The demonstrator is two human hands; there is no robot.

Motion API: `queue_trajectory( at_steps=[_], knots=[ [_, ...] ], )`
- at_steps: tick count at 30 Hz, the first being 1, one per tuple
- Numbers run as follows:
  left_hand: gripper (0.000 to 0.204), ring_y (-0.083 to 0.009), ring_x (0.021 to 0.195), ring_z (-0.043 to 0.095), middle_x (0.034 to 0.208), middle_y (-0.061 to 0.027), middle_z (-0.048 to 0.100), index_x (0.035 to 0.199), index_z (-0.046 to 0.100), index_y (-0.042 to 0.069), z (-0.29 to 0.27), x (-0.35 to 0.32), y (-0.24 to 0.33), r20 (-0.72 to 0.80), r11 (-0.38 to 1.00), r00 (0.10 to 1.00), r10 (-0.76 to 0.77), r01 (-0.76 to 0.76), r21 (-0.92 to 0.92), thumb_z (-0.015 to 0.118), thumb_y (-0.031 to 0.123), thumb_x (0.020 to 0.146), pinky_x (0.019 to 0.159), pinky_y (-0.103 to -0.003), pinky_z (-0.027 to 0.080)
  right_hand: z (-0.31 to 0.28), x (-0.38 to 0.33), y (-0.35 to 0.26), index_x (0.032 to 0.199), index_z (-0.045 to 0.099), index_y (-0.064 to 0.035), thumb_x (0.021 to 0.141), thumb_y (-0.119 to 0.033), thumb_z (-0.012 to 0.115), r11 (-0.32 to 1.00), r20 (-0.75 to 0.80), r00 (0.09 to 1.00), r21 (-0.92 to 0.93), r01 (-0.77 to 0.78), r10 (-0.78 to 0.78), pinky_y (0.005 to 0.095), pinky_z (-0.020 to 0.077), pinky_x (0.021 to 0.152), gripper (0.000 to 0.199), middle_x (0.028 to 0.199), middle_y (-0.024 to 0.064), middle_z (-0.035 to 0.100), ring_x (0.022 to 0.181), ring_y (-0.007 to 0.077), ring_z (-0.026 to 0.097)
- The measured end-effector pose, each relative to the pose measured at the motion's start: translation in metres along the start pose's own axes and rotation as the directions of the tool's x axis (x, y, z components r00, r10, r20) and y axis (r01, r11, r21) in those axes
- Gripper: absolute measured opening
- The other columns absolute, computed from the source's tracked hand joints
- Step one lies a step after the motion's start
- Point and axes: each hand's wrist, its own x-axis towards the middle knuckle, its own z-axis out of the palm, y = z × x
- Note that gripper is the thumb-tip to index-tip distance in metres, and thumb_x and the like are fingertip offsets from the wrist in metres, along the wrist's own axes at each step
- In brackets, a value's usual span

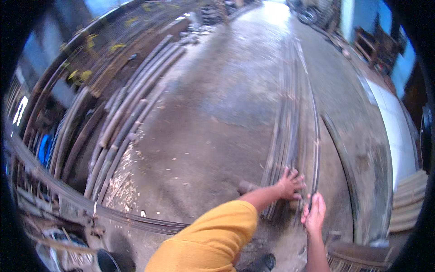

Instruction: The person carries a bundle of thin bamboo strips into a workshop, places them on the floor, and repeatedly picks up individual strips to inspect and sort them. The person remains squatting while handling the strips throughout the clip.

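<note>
My left hand point(290, 184), at the end of a yellow sleeve, is open with its fingers spread. It is over the near end of a bundle of long thin strips point(283, 122), which look like split bamboo lying lengthwise on the floor. Whether the palm presses on them is blurred. Just to its right, my right hand point(315, 212) is closed round the near end of a long thin strip point(316, 136). That strip runs far ahead, beside the bundle. A short round log piece point(248, 187) lies left of the bundle, partly behind my left forearm.
Several bamboo poles point(131, 109) lie at the left, beside pale wood chips point(122, 186). Another bundle of strips point(136, 220) crosses the lower left, above a dark bucket point(107, 261). A curved pole point(342, 158) lies at the right. A motorcycle wheel point(308, 16) shows far ahead.
</note>
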Motion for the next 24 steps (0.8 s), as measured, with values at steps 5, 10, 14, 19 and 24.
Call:
queue_trajectory(
  at_steps=[5, 10, 14, 19, 24],
  knots=[
    [0.079, -0.0401, 0.153, 0.011, 0.167, -0.0109, 0.016, 0.157, 0.032, 0.031, -0.008, 0.005, 0.0, 0.065, 0.998, 0.996, 0.068, -0.068, -0.006, 0.047, 0.071, 0.09, 0.115, -0.073, 0.0, -0.002, 0.028, 0.04, 0.106, 0.055, -0.0097, 0.107, -0.036, 0.046, 0.977, 0.007, 0.993, 0.175, -0.121, 0.122, 0.0205, 0.0333, 0.035, 0.027, 0.058, -0.003, 0.047, 0.039, 0.0053, 0.04],
    [0.079, -0.0427, 0.152, 0.014, 0.164, -0.0174, 0.021, 0.155, 0.037, 0.024, -0.003, -0.005, -0.013, -0.132, 0.986, 0.988, 0.073, -0.092, -0.142, 0.059, 0.061, 0.088, 0.12, -0.063, 0.008, 0.001, 0.034, 0.026, 0.103, 0.056, -0.011, 0.107, -0.034, 0.047, 0.991, 0.055, 0.989, -0.006, 0.135, -0.135, 0.0198, 0.0312, 0.036, 0.025, 0.057, -0.004, 0.046, 0.04, 0.004, 0.039],
    [0.053, -0.0378, 0.144, 0.034, 0.149, -0.0258, 0.042, 0.135, 0.06, 0.014, -0.006, -0.001, -0.026, -0.326, 0.982, 0.944, -0.04, -0.022, -0.186, 0.061, 0.036, 0.087, 0.117, -0.054, 0.026, 0.01, 0.026, 0.023, 0.103, 0.057, -0.0113, 0.107, -0.034, 0.047, 0.986, 0.018, 0.992, -0.112, 0.127, -0.126, 0.0201, 0.0309, 0.035, 0.025, 0.056, -0.0038, 0.048, 0.04, 0.0039, 0.039],
    [0.037, -0.0305, 0.091, 0.067, 0.097, -0.0203, 0.071, 0.099, 0.072, 0.002, -0.002, -0.001, -0.08, -0.301, 0.596, 0.829, -0.471, 0.047, -0.802, 0.053, 0.032, 0.096, 0.086, -0.045, 0.051, 0.028, 0.034, 0.08, 0.102, 0.056, -0.0116, 0.107, -0.032, 0.046, 0.997, 0.096, 0.995, -0.074, 0.0, 0.008, 0.0209, 0.0326, 0.036, 0.023, 0.06, -0.0018, 0.053, 0.041, 0.0051, 0.042],
    [0.051, -0.027, 0.075, 0.067, 0.083, -0.0149, 0.07, 0.101, 0.069, -0.002, -0.038, -0.015, -0.051, 0.223, -0.2, 0.867, -0.446, 0.147, -0.969, 0.042, 0.041, 0.101, 0.07, -0.041, 0.053, 0.051, 0.023, 0.079, 0.102, 0.056, -0.0079, 0.107, -0.027, 0.045, 0.983, 0.1, 0.994, -0.175, 0.05, -0.032, 0.0245, 0.0379, 0.04, 0.023, 0.062, -0.0002, 0.053, 0.045, 0.0076, 0.046]
  ],
)
